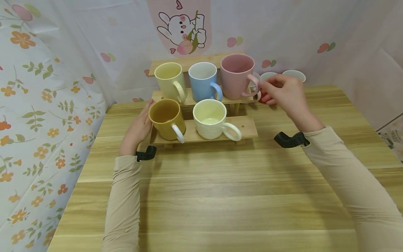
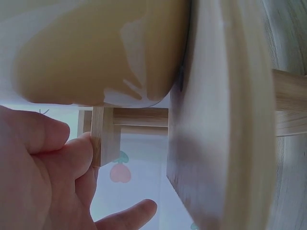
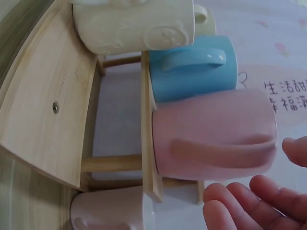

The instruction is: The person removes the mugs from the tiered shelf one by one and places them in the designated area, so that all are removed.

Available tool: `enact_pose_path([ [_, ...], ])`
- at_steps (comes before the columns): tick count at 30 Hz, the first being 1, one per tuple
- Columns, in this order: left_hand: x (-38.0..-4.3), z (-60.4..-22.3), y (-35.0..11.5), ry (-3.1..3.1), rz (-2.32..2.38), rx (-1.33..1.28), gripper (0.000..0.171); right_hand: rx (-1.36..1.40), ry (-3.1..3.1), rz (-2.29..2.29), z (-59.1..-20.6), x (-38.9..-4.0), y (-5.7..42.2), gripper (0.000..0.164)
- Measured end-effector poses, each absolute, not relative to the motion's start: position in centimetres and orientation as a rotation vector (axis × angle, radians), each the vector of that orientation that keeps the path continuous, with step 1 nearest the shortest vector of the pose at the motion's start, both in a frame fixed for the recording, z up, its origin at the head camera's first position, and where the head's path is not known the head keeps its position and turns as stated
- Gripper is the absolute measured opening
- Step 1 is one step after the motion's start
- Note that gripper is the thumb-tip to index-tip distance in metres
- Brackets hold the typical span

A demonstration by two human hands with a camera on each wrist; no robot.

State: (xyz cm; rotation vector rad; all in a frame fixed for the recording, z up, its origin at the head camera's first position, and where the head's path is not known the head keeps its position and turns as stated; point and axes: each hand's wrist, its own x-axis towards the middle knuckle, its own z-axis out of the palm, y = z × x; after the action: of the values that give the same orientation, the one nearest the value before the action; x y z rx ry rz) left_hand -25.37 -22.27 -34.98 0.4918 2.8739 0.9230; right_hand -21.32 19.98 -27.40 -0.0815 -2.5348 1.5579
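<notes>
5 mugs stand upright on a stepped stand of light wood [image 1: 250,127], which is placed at the far part of the wood-grain desk [image 1: 204,196]. On its near, lowest board there are 2: at the left an ochre, glossy round mug [image 1: 163,126] with a pale handle, and to the right of it a cream cup with a raised pattern [image 1: 206,128]. On the middle board, from left to right, are a light yellow mug [image 1: 168,87], a sky-blue mug with white inside [image 1: 201,88] and a tall matte pink mug [image 1: 234,83]. The pink mug is therefore at the right end of this board, and its handle [image 3: 211,152] is turned to the right.

The right hand [image 1: 289,93] is just beside this handle. Its grip is partly open: in the right wrist view the thumb and the bent fingers are apart, and they have hold of nothing.

The left hand [image 1: 138,127] is at the left side of the stand, near the ochre mug. In the left wrist view its fingers touch the end of a board; whether the grip pinches this board, I cannot tell.

Farther right, partly behind the right hand and the pink mug, 3 cups with white inside [image 1: 295,74] stand together. Behind everything hangs a white printed cloth [image 1: 283,31].
</notes>
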Motion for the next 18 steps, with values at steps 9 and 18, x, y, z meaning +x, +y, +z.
enact_pose_path([
  [9, -25.3, -34.9, -22.3, 2.866, 0.923, 0.512, 0.055, -0.058, -2.586, 1.566, -27.1, -21.9, 19.1, 0.045],
  [18, -25.4, -34.9, -22.3, 2.872, 0.933, 0.507, 0.056, -0.040, -2.662, 1.372, -26.9, -22.3, 18.4, 0.043],
])
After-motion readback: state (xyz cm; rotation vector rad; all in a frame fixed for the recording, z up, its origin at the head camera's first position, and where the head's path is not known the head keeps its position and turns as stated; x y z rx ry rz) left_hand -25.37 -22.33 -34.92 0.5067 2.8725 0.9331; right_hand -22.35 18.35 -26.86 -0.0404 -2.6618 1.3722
